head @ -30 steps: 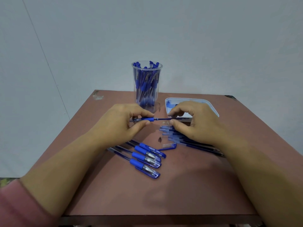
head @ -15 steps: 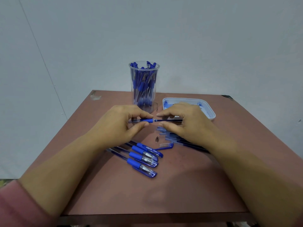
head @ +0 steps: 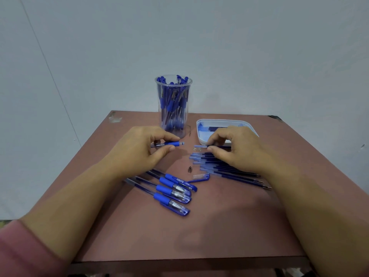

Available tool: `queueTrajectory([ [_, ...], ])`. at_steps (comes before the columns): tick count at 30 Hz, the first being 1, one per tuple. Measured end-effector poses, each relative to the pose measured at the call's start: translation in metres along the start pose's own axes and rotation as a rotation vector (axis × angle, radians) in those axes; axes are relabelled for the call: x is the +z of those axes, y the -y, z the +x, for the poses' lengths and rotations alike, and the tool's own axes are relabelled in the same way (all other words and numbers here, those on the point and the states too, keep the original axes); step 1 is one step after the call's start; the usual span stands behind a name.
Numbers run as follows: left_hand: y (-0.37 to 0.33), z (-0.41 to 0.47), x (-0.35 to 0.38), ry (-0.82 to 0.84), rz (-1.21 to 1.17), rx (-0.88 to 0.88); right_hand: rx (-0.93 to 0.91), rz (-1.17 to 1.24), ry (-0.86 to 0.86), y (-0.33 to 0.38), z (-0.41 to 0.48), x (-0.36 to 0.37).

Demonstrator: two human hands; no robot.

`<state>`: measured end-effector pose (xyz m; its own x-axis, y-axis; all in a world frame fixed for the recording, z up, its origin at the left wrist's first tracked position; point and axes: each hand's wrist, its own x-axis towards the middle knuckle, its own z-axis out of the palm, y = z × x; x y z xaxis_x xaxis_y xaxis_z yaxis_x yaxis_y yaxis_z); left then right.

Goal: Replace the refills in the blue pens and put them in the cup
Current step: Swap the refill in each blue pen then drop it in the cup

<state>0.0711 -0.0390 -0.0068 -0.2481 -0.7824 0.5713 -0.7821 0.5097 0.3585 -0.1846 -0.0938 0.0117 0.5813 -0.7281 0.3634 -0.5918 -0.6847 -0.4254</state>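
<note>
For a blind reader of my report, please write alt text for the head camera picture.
Over a brown table, the left hand holds a blue pen barrel and the right hand pinches a thin refill, the two apart. Behind stand a clear cup full of blue pens and a white tray; capped pens and loose refills lie nearby.

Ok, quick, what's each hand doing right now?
Left hand: pinches the pen barrel.
Right hand: pinches a refill.
</note>
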Motion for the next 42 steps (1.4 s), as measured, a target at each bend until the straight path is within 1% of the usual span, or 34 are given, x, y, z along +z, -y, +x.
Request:
queueTrajectory([
  [4, 0.003, 0.0, -0.001, -0.011, -0.01, -0.014, 0.11, -0.069, 0.175, -0.008, -0.001, 0.0],
  [7, 0.002, -0.001, 0.0, -0.007, -0.004, -0.012, 0.122, -0.123, 0.222, -0.011, 0.0, 0.003],
  [9, 0.002, -0.001, 0.001, -0.001, -0.001, -0.014, 0.119, -0.122, 0.221, -0.012, 0.002, 0.004],
  [12, 0.001, -0.001, 0.001, 0.01, 0.0, -0.015, 0.124, -0.046, 0.189, -0.013, 0.003, 0.0],
  [15, -0.001, -0.002, 0.003, 0.008, -0.025, -0.031, 0.136, -0.022, 0.065, -0.022, 0.009, -0.008],
  [17, -0.001, -0.003, 0.005, 0.008, -0.029, -0.041, 0.168, -0.011, 0.018, -0.03, 0.02, -0.014],
  [19, -0.001, -0.003, 0.006, 0.004, -0.028, -0.048, 0.224, -0.046, 0.029, -0.038, 0.033, -0.02],
  [22, 0.001, -0.003, 0.006, -0.002, -0.025, -0.057, 0.281, -0.168, 0.145, -0.05, 0.048, -0.02],
  [24, 0.001, -0.003, 0.005, -0.001, -0.024, -0.054, 0.308, -0.194, 0.187, -0.055, 0.053, -0.018],
  [30, 0.002, -0.001, 0.007, 0.011, -0.007, -0.037, 0.347, -0.114, 0.136, -0.065, 0.06, -0.011],
  [39, 0.001, -0.001, 0.007, 0.004, -0.012, -0.041, 0.291, -0.227, 0.218, -0.066, 0.061, -0.011],
  [42, 0.001, -0.001, 0.007, -0.001, -0.027, -0.048, 0.256, -0.168, 0.157, -0.057, 0.061, -0.014],
])
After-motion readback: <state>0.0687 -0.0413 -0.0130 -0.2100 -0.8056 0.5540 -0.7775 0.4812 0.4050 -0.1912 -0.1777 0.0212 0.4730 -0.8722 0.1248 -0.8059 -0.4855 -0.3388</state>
